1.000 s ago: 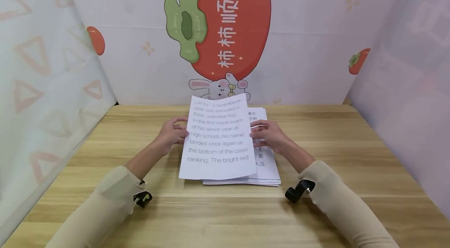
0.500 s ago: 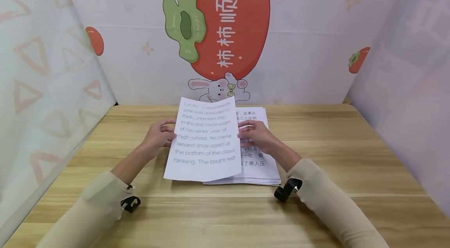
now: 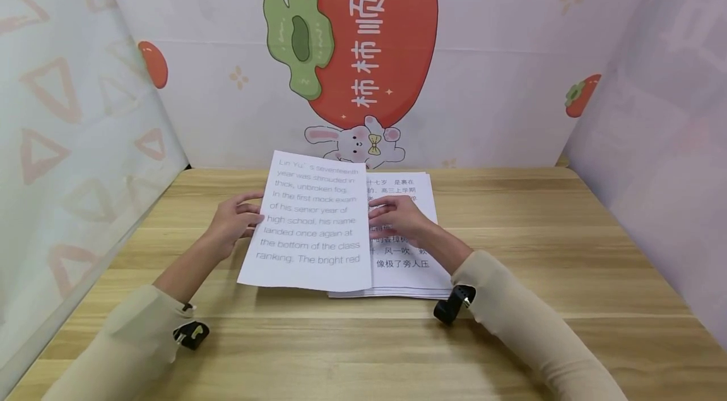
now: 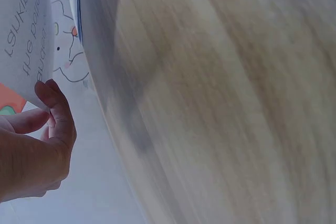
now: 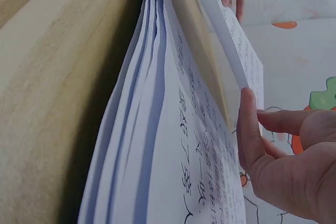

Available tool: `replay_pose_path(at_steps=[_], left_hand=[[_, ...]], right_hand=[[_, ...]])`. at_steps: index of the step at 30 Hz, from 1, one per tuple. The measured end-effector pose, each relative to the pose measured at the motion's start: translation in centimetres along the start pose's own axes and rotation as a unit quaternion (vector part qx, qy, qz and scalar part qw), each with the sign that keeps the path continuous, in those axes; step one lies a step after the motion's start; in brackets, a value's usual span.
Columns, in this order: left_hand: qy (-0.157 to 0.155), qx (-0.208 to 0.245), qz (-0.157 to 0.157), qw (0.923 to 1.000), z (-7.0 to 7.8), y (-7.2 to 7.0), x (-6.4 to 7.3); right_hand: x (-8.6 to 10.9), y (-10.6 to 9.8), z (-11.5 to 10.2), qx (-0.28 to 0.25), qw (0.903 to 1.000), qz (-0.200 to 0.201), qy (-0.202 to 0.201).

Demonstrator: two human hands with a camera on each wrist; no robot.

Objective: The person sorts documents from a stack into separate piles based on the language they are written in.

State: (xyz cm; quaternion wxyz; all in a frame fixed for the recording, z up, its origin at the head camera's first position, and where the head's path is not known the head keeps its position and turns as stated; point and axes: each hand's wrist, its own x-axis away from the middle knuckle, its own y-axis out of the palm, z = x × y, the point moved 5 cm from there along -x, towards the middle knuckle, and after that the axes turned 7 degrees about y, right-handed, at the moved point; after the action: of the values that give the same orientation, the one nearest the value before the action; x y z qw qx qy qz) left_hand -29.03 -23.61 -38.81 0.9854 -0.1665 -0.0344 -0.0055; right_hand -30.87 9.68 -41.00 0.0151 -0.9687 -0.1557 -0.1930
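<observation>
A white sheet (image 3: 309,224) printed with English text is lifted a little over the wooden table (image 3: 511,230), tilted up at its far edge. My left hand (image 3: 250,215) pinches its left edge, thumb on top. My right hand (image 3: 377,215) pinches its right edge. Under the sheet's right side lies a stack of papers (image 3: 409,262) with Chinese text, flat on the table. In the right wrist view the thumb of my right hand (image 5: 283,150) lies on the lifted sheet (image 5: 231,40) above the stack (image 5: 173,156). The left wrist view shows my left hand (image 4: 37,145) on the sheet's edge (image 4: 23,24).
Patterned fabric walls close in the table on the left (image 3: 68,136), back (image 3: 500,60) and right (image 3: 664,123). A black wrist camera mount (image 3: 451,305) sits on each sleeve. Bare tabletop lies to both sides of the stack and in front of it.
Both hands have carried the English sheet to the left, off the stack. More of the Chinese page beneath now shows.
</observation>
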Motion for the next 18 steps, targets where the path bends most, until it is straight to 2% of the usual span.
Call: replay_pose_path(at_steps=[18], left_hand=[[-0.026,-0.022,0.031,0.9989,-1.2,-3.4,0.2]], right_hand=[[-0.4,3.9,-0.6,-0.006,0.9955,-0.091,-0.025]])
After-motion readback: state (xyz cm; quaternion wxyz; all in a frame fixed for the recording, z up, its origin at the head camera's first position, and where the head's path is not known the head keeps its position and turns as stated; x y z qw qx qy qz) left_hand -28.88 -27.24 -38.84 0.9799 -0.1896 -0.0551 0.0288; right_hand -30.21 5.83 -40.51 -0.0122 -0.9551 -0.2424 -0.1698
